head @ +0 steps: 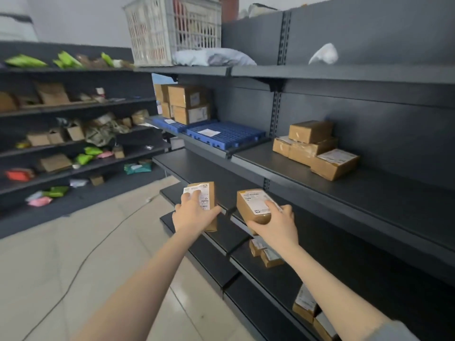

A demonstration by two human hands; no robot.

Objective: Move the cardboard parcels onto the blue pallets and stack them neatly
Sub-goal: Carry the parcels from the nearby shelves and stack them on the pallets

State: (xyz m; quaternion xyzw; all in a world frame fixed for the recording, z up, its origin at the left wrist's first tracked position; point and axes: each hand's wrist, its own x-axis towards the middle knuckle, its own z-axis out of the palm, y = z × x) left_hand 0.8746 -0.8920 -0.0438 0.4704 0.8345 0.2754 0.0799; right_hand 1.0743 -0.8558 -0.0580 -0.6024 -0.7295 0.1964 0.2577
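Two small cardboard parcels were in my hands, one each, held in the air in front of the dark shelving. My left hand (194, 212) gripped the left parcel (208, 205) with fingers closed over its white shipping label, the box standing on end, brown and taped. My right hand (275, 222) clasped the right parcel (253, 205) from its near side, thumb under, fingers curled over the top label; this box lay roughly flat, label up, barcode print visible but not legible.

The blue pallets (221, 135) sat side by side on a shelf up and to the left of my hands, well apart from them. The far pallet carried a neat stack of parcels (188, 104), two high; the near pallet held only a white slip (208, 131). A loose group of labelled parcels (315, 148) rested on the shelf to the right of the pallets. More parcels (266, 254) lay on the lower shelves beneath my right forearm.
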